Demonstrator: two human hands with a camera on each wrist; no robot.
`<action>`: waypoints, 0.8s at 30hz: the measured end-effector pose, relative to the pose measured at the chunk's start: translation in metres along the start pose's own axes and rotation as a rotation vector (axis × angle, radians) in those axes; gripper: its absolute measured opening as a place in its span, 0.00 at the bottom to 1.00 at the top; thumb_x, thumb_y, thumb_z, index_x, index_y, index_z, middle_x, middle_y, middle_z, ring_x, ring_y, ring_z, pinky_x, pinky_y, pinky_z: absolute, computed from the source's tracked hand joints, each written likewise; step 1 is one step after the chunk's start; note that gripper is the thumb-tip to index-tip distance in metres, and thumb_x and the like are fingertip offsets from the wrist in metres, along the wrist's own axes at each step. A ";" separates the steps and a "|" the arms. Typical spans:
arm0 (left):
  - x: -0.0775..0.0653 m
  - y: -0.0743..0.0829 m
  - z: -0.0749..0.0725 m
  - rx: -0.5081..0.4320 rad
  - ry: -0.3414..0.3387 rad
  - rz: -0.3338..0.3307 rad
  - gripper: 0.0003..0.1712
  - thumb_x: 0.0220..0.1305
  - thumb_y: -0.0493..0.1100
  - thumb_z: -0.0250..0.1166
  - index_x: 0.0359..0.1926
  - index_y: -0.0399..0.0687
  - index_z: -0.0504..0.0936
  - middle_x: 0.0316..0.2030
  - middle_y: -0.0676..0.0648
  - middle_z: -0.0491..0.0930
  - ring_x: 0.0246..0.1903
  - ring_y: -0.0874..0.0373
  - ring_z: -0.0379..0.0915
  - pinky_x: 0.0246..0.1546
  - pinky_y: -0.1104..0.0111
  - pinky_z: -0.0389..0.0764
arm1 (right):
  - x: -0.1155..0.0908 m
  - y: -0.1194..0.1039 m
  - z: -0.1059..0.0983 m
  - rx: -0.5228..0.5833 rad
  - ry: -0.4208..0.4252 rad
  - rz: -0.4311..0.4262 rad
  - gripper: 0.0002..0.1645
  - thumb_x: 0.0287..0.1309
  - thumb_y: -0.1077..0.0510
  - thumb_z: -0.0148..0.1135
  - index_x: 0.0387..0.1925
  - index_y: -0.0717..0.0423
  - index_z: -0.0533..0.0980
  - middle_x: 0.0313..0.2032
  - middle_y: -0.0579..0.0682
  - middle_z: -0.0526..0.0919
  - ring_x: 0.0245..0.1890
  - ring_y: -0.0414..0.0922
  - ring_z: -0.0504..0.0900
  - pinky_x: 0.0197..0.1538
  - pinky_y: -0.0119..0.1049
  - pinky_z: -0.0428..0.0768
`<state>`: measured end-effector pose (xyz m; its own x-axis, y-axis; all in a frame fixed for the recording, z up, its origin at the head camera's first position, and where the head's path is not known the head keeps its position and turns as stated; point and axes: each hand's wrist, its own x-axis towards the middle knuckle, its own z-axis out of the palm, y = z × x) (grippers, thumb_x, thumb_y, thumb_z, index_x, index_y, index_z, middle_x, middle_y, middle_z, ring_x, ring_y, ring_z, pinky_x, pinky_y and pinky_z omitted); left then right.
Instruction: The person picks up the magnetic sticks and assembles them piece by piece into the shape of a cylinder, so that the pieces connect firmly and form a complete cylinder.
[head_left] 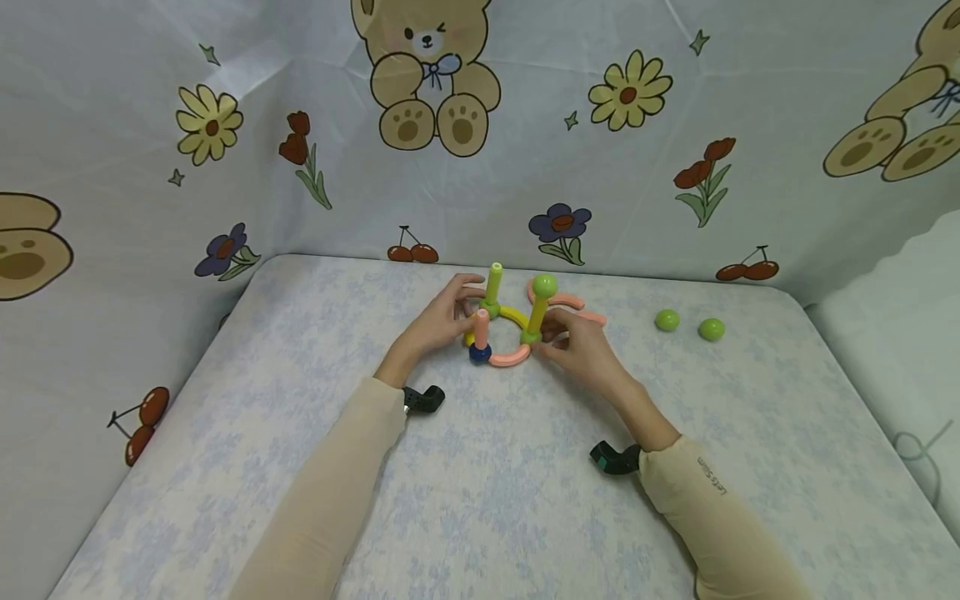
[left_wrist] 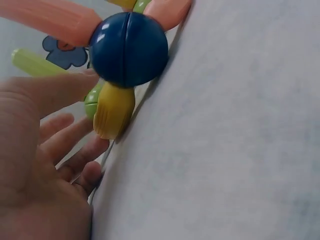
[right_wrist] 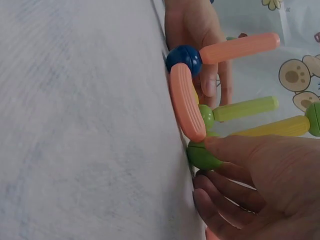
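A ring of curved toy sticks and balls lies on the table, with a yellow curved stick [head_left: 514,316] at the back and a pink curved stick [head_left: 510,358] in front. From its dark blue ball [head_left: 480,355] rises a pink straight stick [head_left: 482,327]; a light green stick [head_left: 493,284] stands behind. At the right, a yellow straight stick [head_left: 537,315] bears a green ball [head_left: 545,286]. My left hand [head_left: 444,315] spreads loosely round the ring's left side, thumb near the blue ball. My right hand [head_left: 581,346] pinches the lower green ball [right_wrist: 204,156] under the yellow straight stick.
Two loose green balls, a nearer one [head_left: 712,329] and another [head_left: 667,320], lie to the right. Behind my right hand are spare pink curved sticks [head_left: 566,301]. A patterned cloth [head_left: 480,183] hangs along the table's far edge.
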<state>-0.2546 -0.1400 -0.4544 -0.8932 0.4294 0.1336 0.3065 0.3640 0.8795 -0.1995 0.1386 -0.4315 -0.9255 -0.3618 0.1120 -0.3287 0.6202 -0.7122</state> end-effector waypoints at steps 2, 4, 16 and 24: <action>0.000 -0.002 0.000 0.004 -0.003 0.004 0.35 0.72 0.40 0.69 0.75 0.50 0.66 0.67 0.40 0.78 0.42 0.50 0.72 0.37 0.65 0.72 | 0.000 0.002 0.001 -0.003 0.022 -0.001 0.24 0.65 0.63 0.73 0.60 0.62 0.79 0.50 0.59 0.87 0.50 0.55 0.87 0.54 0.52 0.86; 0.001 -0.003 0.001 0.018 0.001 0.003 0.32 0.70 0.40 0.72 0.72 0.50 0.72 0.61 0.42 0.81 0.40 0.51 0.72 0.37 0.65 0.73 | 0.000 0.003 0.001 -0.012 0.044 0.002 0.23 0.65 0.63 0.73 0.60 0.62 0.79 0.49 0.59 0.87 0.49 0.54 0.87 0.53 0.51 0.86; -0.001 -0.005 0.003 0.135 0.056 -0.004 0.15 0.66 0.44 0.76 0.50 0.50 0.83 0.38 0.46 0.78 0.35 0.52 0.71 0.36 0.63 0.73 | -0.002 0.021 -0.043 -0.108 0.288 0.090 0.23 0.68 0.60 0.71 0.60 0.65 0.79 0.54 0.64 0.85 0.53 0.62 0.85 0.56 0.56 0.84; 0.000 -0.007 0.005 0.182 0.122 -0.050 0.17 0.62 0.42 0.77 0.44 0.47 0.77 0.36 0.46 0.76 0.34 0.53 0.71 0.36 0.64 0.75 | -0.013 0.040 -0.085 -0.285 0.400 0.299 0.30 0.68 0.59 0.68 0.66 0.71 0.74 0.62 0.75 0.76 0.63 0.72 0.72 0.69 0.68 0.63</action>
<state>-0.2549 -0.1389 -0.4628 -0.9387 0.3075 0.1560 0.3052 0.5307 0.7907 -0.2166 0.2273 -0.4024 -0.9669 0.1150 0.2276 -0.0285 0.8384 -0.5444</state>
